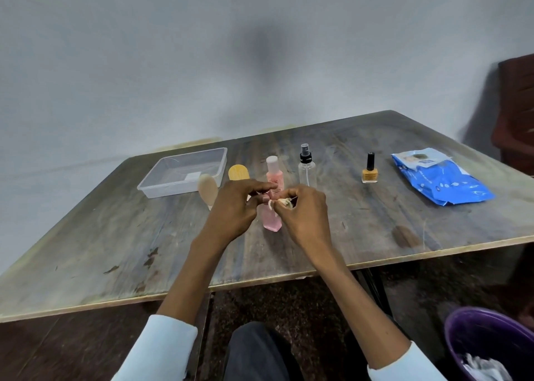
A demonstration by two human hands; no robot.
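My left hand [234, 210] and my right hand [303, 215] meet above the middle of the wooden table [115, 236]. My right hand pinches a small white wad [281, 202] stained yellowish, pressed against the curled fingertips of my left hand. The left fingers are bent inward and I see nothing held in them. Directly behind the hands stands a pink bottle [273, 221] with a pale cap, partly hidden by the fingers.
Behind the hands stand a clear spray bottle [307, 169] and a yellow nail polish bottle [370, 171]. A blue wipes pack [442, 178] lies at right. At left are a clear plastic box [222, 161] and two wooden paddles [207, 191]. A purple bin [462, 328] sits on the floor.
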